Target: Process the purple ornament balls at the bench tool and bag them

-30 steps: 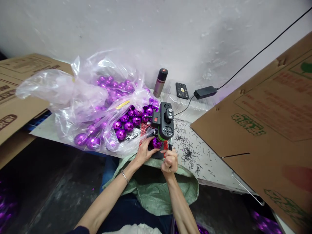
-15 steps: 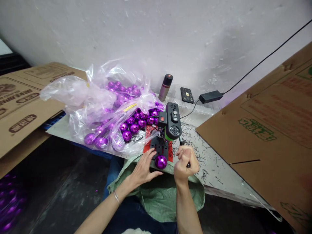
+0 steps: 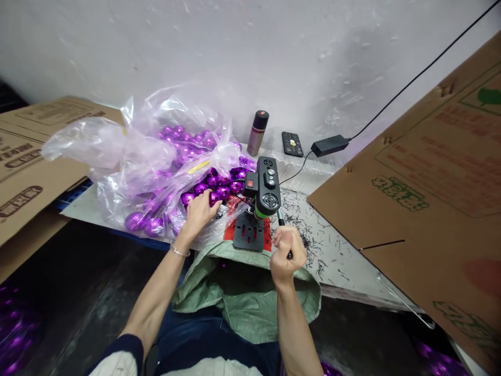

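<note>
Shiny purple balls point(image 3: 223, 192) spill from a clear plastic bag point(image 3: 148, 151) on the worktable. My left hand point(image 3: 201, 211) reaches onto the near edge of these balls, fingers curved over them; whether it grips one is hidden. A small black machine point(image 3: 269, 185) stands on a slotted black base plate point(image 3: 249, 232), which lies over a red sheet point(image 3: 267, 235). My right hand point(image 3: 287, 250) is wrapped round the machine's lever point(image 3: 281, 216), right of the plate. Below the plate a green sack point(image 3: 250, 313) hangs with its mouth open.
Behind the machine stand a spray can point(image 3: 258, 133), a phone point(image 3: 292, 143) and a black power adapter point(image 3: 330, 145) with its cable. Cardboard boxes rise at the left point(image 3: 43, 151) and right point(image 3: 422, 203). Short black bits point(image 3: 324, 235) litter the table's right part.
My left hand has moved from beside the base plate up and left to the balls. The ball at the plate's front edge is gone from there. My right hand still holds the lever.
</note>
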